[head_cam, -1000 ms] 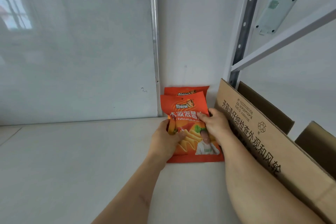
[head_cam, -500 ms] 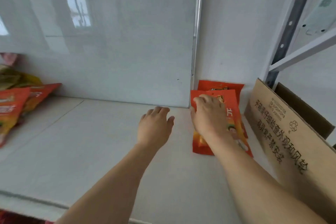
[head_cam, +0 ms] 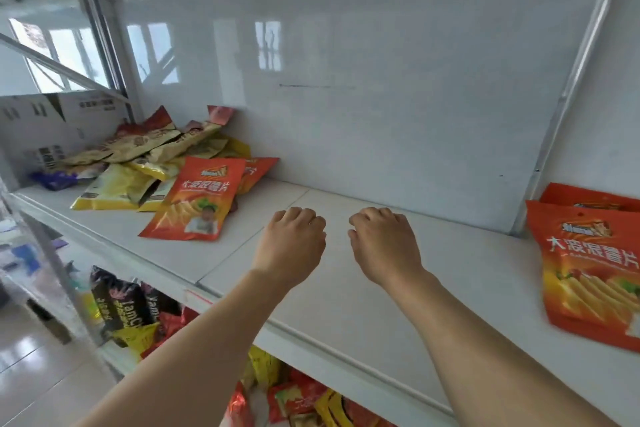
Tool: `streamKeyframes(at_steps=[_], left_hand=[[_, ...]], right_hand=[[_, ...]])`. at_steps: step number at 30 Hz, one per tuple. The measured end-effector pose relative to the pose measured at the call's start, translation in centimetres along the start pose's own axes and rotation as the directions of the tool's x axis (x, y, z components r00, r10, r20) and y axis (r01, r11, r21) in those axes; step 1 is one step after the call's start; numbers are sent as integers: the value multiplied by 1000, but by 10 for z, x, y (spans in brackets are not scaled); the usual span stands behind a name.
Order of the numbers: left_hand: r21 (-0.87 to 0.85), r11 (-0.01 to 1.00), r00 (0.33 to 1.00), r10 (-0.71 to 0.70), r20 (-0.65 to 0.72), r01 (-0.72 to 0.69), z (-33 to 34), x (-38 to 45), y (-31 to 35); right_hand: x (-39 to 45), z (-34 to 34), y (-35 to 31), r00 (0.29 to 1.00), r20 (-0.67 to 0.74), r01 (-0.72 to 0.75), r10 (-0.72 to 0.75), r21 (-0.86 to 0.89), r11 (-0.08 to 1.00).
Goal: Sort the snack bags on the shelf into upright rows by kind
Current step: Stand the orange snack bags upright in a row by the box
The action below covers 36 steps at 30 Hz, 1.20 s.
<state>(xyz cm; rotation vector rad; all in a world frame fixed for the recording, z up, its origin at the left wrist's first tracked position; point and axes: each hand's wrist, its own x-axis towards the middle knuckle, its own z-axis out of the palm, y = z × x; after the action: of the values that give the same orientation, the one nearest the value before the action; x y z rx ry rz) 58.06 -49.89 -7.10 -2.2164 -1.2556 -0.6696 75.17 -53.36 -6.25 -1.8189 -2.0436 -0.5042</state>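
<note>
Orange snack bags (head_cam: 588,267) upright at right, mixed pile (head_cam: 152,163) left

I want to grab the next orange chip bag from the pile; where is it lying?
In the head view, the orange chip bag lies on the shelf's left side, at the pile's front edge, left of the left hand.

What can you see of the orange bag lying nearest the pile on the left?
The orange bag is a glossy foil-like pouch printed with white Chinese characters, wavy chips and a small portrait. It looks sealed and lies face up, tilted, on the white shelf, its top edge against the pile. Neither hand touches it.
</note>
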Motion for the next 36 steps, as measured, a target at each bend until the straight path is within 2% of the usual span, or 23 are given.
streamKeyframes(at_steps=[9, 13, 16, 18, 21, 24, 27, 30, 33, 36], left_hand=[[-21, 992, 992, -124, 34, 125, -5, -39, -165], [-178, 935, 951, -292, 98, 306, 3, -40, -210], [-258, 855, 892, -418, 170, 450, 19, -35, -236], [-272, 789, 832, -495, 249, 551, 33, -28, -252], [-289, 625, 682, -592, 429, 725, 55, -13, -272], [-248, 555, 589, -599, 543, 794, 74, -3, -285], [-209, 548, 556, -603, 573, 810, 87, 3, -295], [-211, 530, 541, -605, 585, 821, 93, 7, -302], [-264, 476, 530, -601, 598, 839, 97, 6, -309], [-355, 373, 514, -580, 632, 857, 100, 5, -317]], right_hand=[[83, 24, -156, 999, 29, -35, 33, 89, 995], [120, 32, -191, 992, 63, -116, 106, 198, 973], [152, 42, -207, 969, 101, -245, 224, 328, 912], [174, 54, -212, 934, 151, -358, 325, 450, 818], [207, 78, -213, 859, 228, -498, 459, 580, 644], [239, 105, -208, 734, 357, -639, 577, 652, 409], [263, 127, -204, 623, 497, -691, 603, 711, 129], [275, 138, -202, 552, 591, -689, 588, 721, -78], [280, 143, -200, 523, 659, -699, 541, 694, -170], [284, 146, -200, 490, 742, -719, 458, 641, -270]])
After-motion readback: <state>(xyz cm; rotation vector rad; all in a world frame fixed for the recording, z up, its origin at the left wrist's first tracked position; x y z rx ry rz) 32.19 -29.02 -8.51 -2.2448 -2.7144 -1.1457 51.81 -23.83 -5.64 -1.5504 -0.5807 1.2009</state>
